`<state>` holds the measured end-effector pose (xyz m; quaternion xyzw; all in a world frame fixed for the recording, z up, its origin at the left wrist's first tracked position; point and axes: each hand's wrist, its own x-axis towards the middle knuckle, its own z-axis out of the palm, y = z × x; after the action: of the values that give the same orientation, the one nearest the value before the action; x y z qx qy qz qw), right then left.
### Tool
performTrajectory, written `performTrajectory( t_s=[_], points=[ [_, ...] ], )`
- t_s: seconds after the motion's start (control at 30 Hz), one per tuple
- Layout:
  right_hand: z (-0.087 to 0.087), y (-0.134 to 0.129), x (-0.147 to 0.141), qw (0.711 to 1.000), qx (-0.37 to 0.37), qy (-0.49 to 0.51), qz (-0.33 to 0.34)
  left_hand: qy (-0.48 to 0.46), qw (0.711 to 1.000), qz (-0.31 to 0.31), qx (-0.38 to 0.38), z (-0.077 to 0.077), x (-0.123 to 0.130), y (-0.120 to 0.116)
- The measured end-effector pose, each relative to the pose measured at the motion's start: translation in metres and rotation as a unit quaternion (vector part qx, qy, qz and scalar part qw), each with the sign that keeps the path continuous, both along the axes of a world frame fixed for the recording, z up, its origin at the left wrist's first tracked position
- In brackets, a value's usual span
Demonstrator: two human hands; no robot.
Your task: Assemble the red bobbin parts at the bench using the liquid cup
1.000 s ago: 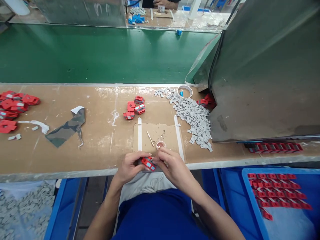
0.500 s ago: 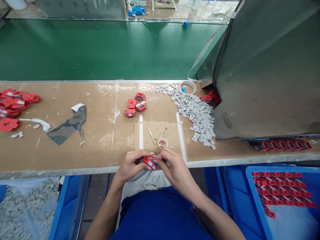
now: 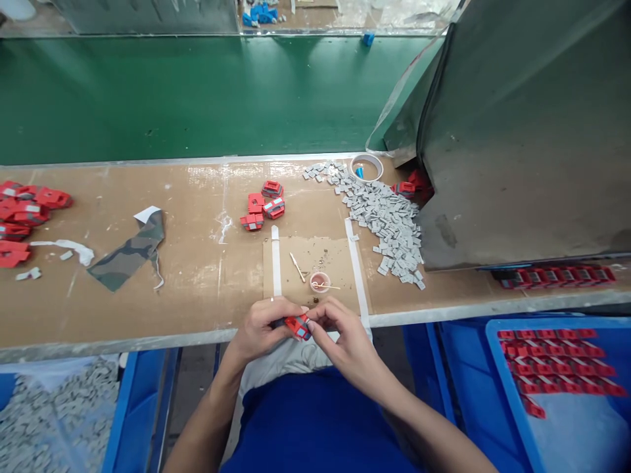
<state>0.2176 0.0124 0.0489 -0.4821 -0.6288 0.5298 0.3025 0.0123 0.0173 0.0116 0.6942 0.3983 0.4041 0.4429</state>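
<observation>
A red toy car body (image 3: 299, 326) with grey and pale window patches is held at the table's front edge. My left hand (image 3: 266, 326) is closed round its left side, with thumb and fingers gripping it. At its right end, my right hand (image 3: 340, 328) has thumb and forefinger pinched together against the body; whatever small thing may be between the fingertips is hidden. Just beyond my hands stands a small round cup (image 3: 320, 282) with a thin stick (image 3: 329, 286) across it. A white stick (image 3: 297, 267) lies to its left.
Several red car bodies (image 3: 255, 203) sit mid-table, more (image 3: 24, 211) at far left. Grey flat pieces (image 3: 387, 220) are heaped right, beside a tape roll (image 3: 367, 159) and a large metal panel (image 3: 522, 144). A blue bin (image 3: 513, 387) holds rows of red parts. Camouflage cloth (image 3: 131, 253) lies left.
The view has shifted slightly. Both hands stay at the car body, which has turned a little in my grip. My right fingertips remain at its right end.
</observation>
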Motion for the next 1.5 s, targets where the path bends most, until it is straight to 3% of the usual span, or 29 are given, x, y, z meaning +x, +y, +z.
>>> performTrajectory(
  t_s=[0.47,0.57,0.67,0.77,0.87,1.0,1.13,1.5],
  points=[
    [-0.014,0.001,0.005,0.974,-0.193,0.105,0.06,-0.01,0.995,-0.098,0.023,-0.002,-0.005,0.004],
    [-0.003,0.001,0.008,0.984,-0.148,0.086,0.059,-0.039,0.996,-0.068,0.052,0.001,-0.002,-0.002],
    [0.005,-0.004,0.004,0.991,-0.085,0.097,0.017,-0.037,0.996,0.013,0.084,0.004,0.003,-0.012],
    [-0.001,-0.013,-0.004,0.98,-0.102,0.17,0.005,-0.013,0.989,0.074,0.123,0.009,0.006,-0.021],
    [-0.011,-0.018,-0.008,0.975,-0.093,0.201,-0.014,-0.006,0.991,0.065,0.116,0.017,0.007,-0.025],
    [-0.013,-0.015,-0.002,0.988,-0.01,0.153,-0.034,-0.01,0.999,0.034,0.034,0.031,0.008,-0.025],
    [-0.003,-0.008,0.007,0.994,0.076,0.083,-0.008,-0.043,0.995,0.087,-0.005,0.041,0.015,-0.021],
    [0.006,-0.008,0.015,0.978,0.207,0.028,0.006,-0.055,0.993,0.101,-0.029,0.043,0.024,-0.021]
  ],
)
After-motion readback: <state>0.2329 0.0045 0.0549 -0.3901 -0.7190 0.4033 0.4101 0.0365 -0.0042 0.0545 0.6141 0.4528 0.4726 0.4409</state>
